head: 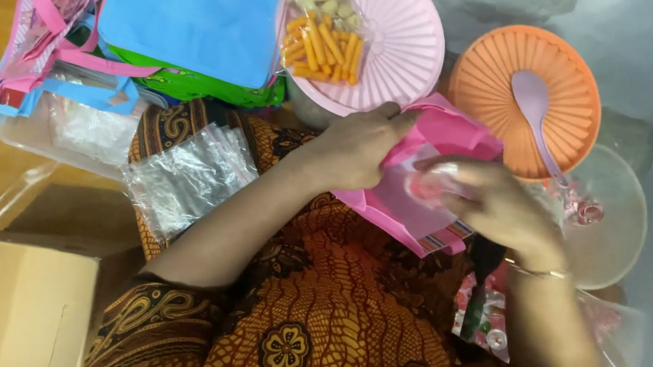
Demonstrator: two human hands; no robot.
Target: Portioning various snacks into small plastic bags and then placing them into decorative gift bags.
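Holding a pink bag (426, 202) over the lap with both hands.
From the head view: left hand (357, 145) grips the bag's upper edge; right hand (494, 203) closes around a small clear packet (432, 186) at the bag's mouth; behind them, a pink lid (404, 24) carries a snack packet (322, 30); an orange lid (486, 78) holds a lilac spoon (534, 110).

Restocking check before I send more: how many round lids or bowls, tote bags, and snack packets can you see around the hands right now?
Round lids or bowls: 3, a pink lid, an orange lid and a clear bowl.
Tote bags: 3, a blue bag, a pink-handled bag and the pink bag in both hands.
Snack packets: 1, a clear packet on the pink lid.
Total: 7
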